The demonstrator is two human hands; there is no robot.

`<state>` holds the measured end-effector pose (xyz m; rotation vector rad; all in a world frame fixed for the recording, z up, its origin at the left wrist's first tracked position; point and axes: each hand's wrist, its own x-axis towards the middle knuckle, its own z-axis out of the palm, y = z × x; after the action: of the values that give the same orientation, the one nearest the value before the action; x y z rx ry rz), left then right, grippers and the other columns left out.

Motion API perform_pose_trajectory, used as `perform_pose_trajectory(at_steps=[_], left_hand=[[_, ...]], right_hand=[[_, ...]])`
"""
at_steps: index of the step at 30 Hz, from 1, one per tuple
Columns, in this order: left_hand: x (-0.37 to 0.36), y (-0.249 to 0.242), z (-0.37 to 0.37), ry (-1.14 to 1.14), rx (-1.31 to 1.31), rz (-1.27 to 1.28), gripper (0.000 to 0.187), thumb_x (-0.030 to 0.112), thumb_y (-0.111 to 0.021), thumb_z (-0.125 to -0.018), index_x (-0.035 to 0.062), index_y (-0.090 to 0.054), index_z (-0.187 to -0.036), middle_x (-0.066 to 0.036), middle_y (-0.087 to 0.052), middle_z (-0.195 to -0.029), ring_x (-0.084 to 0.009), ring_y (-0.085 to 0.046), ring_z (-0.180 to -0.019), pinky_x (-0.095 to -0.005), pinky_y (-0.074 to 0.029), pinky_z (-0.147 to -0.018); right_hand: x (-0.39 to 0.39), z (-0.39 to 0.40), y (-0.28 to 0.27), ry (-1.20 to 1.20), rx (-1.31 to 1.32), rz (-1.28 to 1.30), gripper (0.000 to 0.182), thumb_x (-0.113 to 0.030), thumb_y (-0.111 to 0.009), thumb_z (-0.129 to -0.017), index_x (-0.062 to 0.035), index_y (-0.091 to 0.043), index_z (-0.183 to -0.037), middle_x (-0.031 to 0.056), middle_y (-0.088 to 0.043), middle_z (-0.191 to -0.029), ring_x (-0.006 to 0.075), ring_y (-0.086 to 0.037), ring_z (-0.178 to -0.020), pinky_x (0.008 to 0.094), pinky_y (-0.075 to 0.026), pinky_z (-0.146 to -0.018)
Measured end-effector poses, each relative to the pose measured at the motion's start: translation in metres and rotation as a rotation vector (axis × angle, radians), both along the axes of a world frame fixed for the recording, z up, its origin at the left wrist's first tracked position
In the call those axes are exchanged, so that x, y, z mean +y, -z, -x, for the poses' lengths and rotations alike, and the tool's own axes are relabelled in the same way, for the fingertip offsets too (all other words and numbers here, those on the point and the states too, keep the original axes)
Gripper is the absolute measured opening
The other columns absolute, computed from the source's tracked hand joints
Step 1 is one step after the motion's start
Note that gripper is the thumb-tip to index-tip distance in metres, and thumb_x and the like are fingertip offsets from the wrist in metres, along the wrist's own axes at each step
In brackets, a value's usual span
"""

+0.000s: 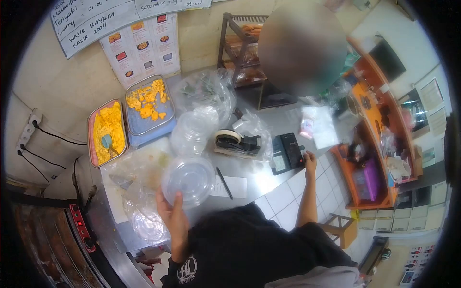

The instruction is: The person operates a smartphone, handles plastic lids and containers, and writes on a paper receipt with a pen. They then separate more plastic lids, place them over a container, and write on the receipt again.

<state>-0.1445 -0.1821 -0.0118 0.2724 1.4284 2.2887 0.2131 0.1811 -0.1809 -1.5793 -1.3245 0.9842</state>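
Left hand [174, 218] grips a clear plastic lid [188, 181] by its near rim, fingers closed on it, raised above the steel counter [269, 175]. Right hand [310, 161] rests on a card reader [292, 150]; whether its fingers are closed cannot be told. 2 trays [144, 103] of yellow food sit behind.

Bright, even indoor light glares white off the steel desk [261, 180], while the fisheye view bends everything toward black vignetted corners and softens detail throughout, with one deliberately blurred patch up top.
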Motion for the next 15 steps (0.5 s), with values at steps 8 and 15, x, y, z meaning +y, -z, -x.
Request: perform_pose_trajectory(at_steps=[8, 15], left_hand=[[-0.001, 0.006, 0.002, -0.018, -0.067, -0.018, 0.041, 0.002, -0.060, -0.082, -0.0002, -0.043, -0.119, -0.008, -0.051, -0.113, -0.0166, -0.048, -0.104, -0.0288, -0.035, -0.092], [-0.005, 0.009, 0.002, 0.024, -0.042, -0.013, 0.042, 0.000, -0.055, -0.084, -0.0011, -0.039, -0.122, -0.010, -0.049, -0.117, -0.0167, -0.048, -0.107, -0.0299, -0.036, -0.094]], right_hand=[[-0.025, 0.013, -0.008, -0.209, 0.156, -0.003, 0.035, -0.005, -0.062, -0.077, -0.0019, -0.052, -0.110, 0.0022, -0.054, -0.083, 0.0109, -0.053, -0.077, 0.0237, -0.042, -0.071], [-0.023, 0.013, -0.001, -0.240, 0.187, -0.031, 0.036, -0.001, -0.062, -0.074, -0.0005, -0.050, -0.108, 0.0036, -0.053, -0.087, 0.0115, -0.054, -0.077, 0.0232, -0.043, -0.071]])
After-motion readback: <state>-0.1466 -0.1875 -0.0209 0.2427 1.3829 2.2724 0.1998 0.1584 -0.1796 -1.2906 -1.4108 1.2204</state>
